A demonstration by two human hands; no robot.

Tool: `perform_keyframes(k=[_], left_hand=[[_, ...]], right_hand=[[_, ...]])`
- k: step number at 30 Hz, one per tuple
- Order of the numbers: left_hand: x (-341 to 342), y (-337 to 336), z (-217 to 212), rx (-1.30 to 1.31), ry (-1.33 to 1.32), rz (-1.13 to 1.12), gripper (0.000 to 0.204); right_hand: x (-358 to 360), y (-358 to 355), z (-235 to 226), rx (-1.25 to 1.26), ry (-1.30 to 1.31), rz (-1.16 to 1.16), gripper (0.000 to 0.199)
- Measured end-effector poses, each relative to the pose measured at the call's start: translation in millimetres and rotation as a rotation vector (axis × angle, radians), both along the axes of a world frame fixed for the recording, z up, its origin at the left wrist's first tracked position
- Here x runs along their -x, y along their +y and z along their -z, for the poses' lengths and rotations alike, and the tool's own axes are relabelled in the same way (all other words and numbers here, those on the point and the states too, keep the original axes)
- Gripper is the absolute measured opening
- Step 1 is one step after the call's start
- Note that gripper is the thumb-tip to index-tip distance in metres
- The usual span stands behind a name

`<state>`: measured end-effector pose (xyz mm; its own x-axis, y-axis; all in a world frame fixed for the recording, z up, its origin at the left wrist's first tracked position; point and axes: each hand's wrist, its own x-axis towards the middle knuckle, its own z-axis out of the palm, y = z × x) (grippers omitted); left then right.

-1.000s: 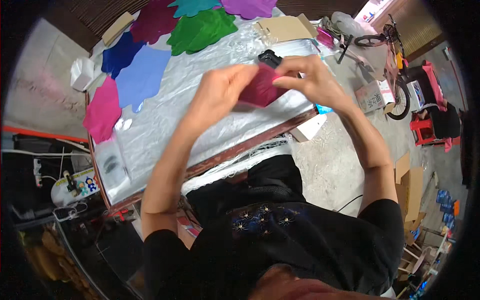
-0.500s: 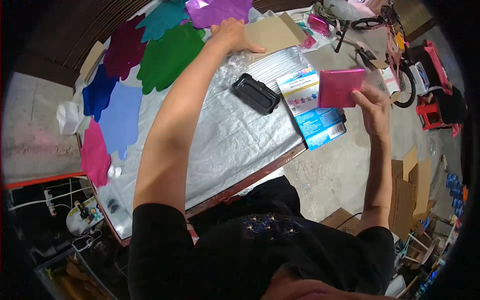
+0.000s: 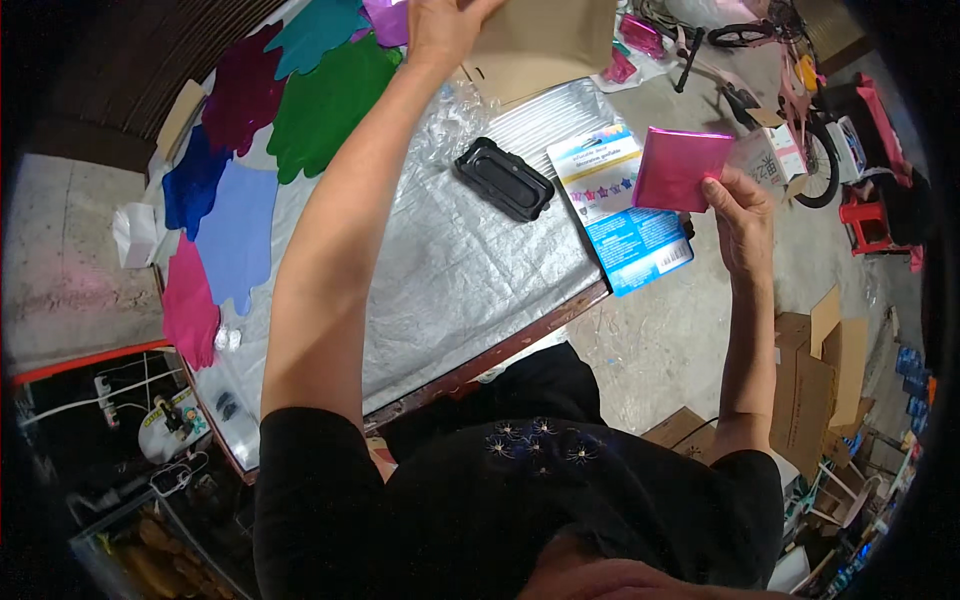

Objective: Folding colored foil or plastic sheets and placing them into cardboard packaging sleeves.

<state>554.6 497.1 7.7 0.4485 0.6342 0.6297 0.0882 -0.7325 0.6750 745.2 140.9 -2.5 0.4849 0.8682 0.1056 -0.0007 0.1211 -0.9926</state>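
Note:
In my right hand (image 3: pixel 742 205), a flat, shiny pink foil packet (image 3: pixel 683 172) is pinched by its lower right corner between thumb and fingers. Behind it, a blue and white printed package (image 3: pixel 622 240) lies over the table's edge. My left arm reaches far across the table; my left hand (image 3: pixel 440 35) is beside a brown cardboard piece (image 3: pixel 540 50), its thumb over the cardboard's left side. The left fingertips are cut off by the upper edge. A black plastic tray (image 3: pixel 505 180) rests between my arms, with crumpled clear plastic (image 3: pixel 450 130) beyond it.
Glossy drip-shaped sheets, including a green one (image 3: pixel 335 110) and a light blue one (image 3: pixel 233 225), cover the table's left side. A silver sheet (image 3: pixel 470 260) lines the tabletop. To the right stand a pink bicycle (image 3: pixel 800 110), a red stool (image 3: pixel 868 228) and an open carton (image 3: pixel 805 385).
My left hand has moved farther away, partly out of view, and the cardboard has shifted and tilted. My right hand still holds the pink packet, now turned slightly and moved a little left.

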Motion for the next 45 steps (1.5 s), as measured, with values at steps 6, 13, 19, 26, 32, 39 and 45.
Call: perform_keyframes(k=[6,13,19,26,32,39,45], left_hand=[[71,-29,-59,0.253,-0.161,0.078,0.018],[276,-117,-27,0.565,0.213,-0.091,0.034],[379,-163,41,0.669,0.225,-0.229,0.034],[388,-169,68,0.446,0.382,-0.301,0.030],[377,-194,66,-0.032,0.393,-0.367,0.040],[355,-219,83,-0.099,0.387,-0.246,0.055],[358,-218,88,-0.110,0.472,-0.238,0.064]], right_hand=[[11,-9,2,-0.036,0.037,-0.095,0.021],[92,10,-6,0.216,0.008,-0.222,0.019],[240,63,-4,0.332,-0.010,-0.616,0.015],[316,127,30,0.432,-0.150,-0.618,0.017],[313,132,39,0.489,-0.267,-0.564,0.018],[322,135,31,0.481,-0.454,-0.571,0.019],[324,134,31,0.379,-0.619,-0.593,0.025]])
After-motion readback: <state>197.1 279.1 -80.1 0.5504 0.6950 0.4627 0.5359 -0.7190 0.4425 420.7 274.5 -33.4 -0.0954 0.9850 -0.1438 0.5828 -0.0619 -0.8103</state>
